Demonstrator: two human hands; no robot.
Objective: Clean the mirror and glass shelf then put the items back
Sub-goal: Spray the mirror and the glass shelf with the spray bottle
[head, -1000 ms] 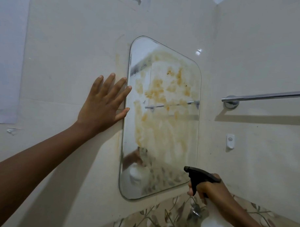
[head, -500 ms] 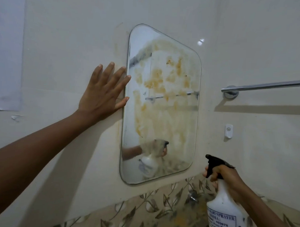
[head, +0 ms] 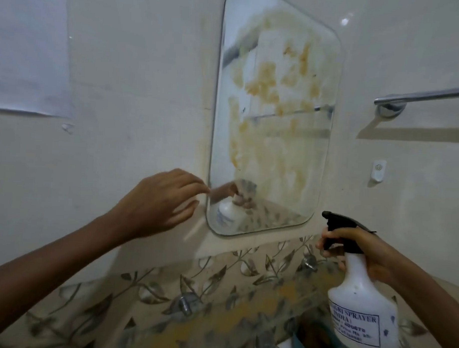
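Note:
A rounded wall mirror [head: 274,118] hangs ahead, smeared with yellow-brown stains over its middle and top. Below it a glass shelf [head: 245,299] with yellowish stains juts from the leaf-patterned tile band. My right hand [head: 368,254] grips the black trigger head of a white spray bottle [head: 364,314], held upright to the lower right of the mirror with its nozzle facing left. My left hand [head: 159,202] holds nothing and hovers with loosely curled fingers beside the mirror's lower left edge. The mirror reflects the bottle and hand.
A chrome towel bar [head: 421,98] runs along the right wall, with a small white wall hook [head: 378,171] under it. A sheet of paper [head: 29,49] is stuck on the left wall. A teal container [head: 313,338] sits below the shelf at the bottom right.
My left hand has come off the wall and dropped to the mirror's lower left edge, fingers now curled. The view has tilted down, bringing the shelf and the whole bottle into sight.

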